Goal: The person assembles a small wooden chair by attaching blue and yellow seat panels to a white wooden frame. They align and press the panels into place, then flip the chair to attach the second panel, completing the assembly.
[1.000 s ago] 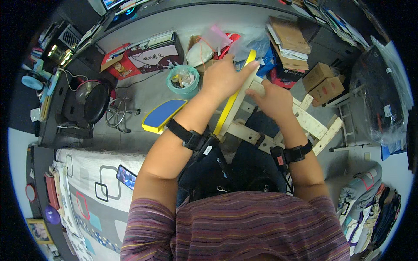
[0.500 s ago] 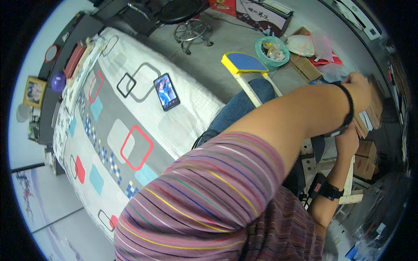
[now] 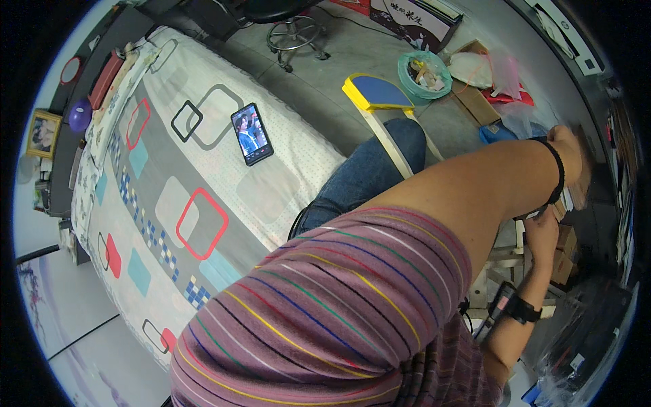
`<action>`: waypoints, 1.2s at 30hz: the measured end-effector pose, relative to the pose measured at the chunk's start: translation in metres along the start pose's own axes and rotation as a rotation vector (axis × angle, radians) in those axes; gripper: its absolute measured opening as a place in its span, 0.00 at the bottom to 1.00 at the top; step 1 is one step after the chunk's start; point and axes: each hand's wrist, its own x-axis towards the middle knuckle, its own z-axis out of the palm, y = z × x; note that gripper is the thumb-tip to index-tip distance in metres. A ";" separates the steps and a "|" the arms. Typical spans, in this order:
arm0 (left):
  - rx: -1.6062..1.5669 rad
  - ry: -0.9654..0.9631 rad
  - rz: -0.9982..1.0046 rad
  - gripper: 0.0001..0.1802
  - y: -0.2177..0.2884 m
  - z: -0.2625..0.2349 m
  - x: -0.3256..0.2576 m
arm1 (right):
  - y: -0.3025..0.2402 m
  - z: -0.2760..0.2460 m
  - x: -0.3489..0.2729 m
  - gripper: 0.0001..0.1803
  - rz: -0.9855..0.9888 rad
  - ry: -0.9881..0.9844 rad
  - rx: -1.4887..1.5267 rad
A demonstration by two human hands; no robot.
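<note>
My left arm, in a striped sleeve, reaches across to the right. My left hand [image 3: 568,150] is at the far right beside a dark shelf; its fingers are smeared by motion, so their hold is unclear. Close below it my right hand [image 3: 542,234] is closed, its fingertips partly hidden behind my left wrist. Whatever the right hand grips cannot be made out. Flat tan-and-white pieces [image 3: 562,202], like card or paper, show between the two hands. A black band with a small device [image 3: 521,308] is on my right wrist.
On the left a bed [image 3: 163,203] bears a lit phone [image 3: 251,134]. A stepladder with a blue-and-yellow top [image 3: 380,93] stands beside my knee. Beyond it are a lined waste bin [image 3: 424,74], an open carton [image 3: 475,102] and a wheeled stool [image 3: 296,37]. Brown boxes [image 3: 563,254] sit below my hands.
My left forearm and hand have shifted slightly right and down. The right hand stays close below it. My view has tilted a little, so the bed and phone appear farther left and higher.
</note>
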 end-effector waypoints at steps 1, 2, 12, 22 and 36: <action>0.036 0.019 0.007 0.29 -0.001 0.000 -0.004 | 0.010 -0.008 -0.004 0.28 -0.121 -0.024 0.054; 0.078 0.009 0.022 0.29 -0.002 -0.001 -0.008 | 0.022 -0.013 -0.011 0.30 -0.137 0.005 0.165; -0.026 0.136 -0.007 0.27 0.003 0.005 0.023 | 0.086 -0.017 -0.052 0.13 0.159 -0.647 0.977; -0.023 0.316 0.137 0.14 -0.017 -0.046 -0.105 | 0.035 -0.046 -0.084 0.11 0.015 -0.295 0.539; -0.141 0.601 0.286 0.13 -0.019 -0.024 -0.240 | -0.026 -0.040 -0.147 0.28 -0.014 0.040 -0.034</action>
